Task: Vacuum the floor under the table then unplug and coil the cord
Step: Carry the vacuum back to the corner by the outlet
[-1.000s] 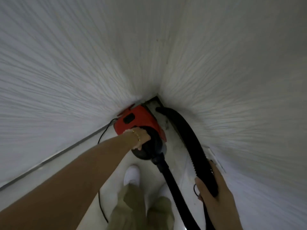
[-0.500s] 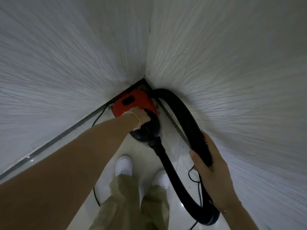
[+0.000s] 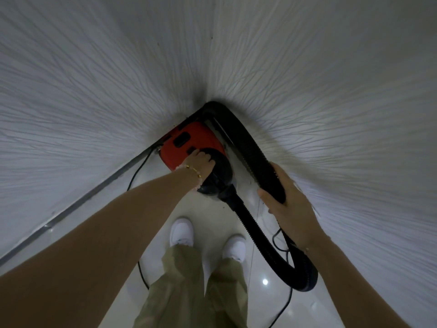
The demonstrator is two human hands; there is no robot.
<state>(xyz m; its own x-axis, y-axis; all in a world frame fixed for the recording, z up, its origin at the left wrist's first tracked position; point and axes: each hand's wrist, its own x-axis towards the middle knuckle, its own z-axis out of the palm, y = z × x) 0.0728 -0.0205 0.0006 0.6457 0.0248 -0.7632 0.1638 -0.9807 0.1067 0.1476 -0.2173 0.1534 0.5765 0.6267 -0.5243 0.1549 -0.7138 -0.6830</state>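
A red and black vacuum cleaner (image 3: 189, 144) stands on the floor in the corner where two white walls meet. My left hand (image 3: 201, 165) is closed on its black top handle. A thick black ribbed hose (image 3: 250, 150) leaves the vacuum's front, loops down near my right foot, comes back up and runs along the right wall into the corner. My right hand (image 3: 287, 204) grips this hose partway along. A thin black cord (image 3: 138, 171) runs from the vacuum's left side down the floor, and more of the cord (image 3: 281, 237) lies by the hose loop.
Two white textured walls (image 3: 94, 102) close in on both sides. The glossy pale tiled floor (image 3: 260, 301) narrows towards the corner. My feet in white shoes (image 3: 182, 232) and olive trousers stand just behind the vacuum.
The vacuum has gone deeper into the corner. My right hand has slid up the hose, and the hose now forms a full loop beside my right foot.
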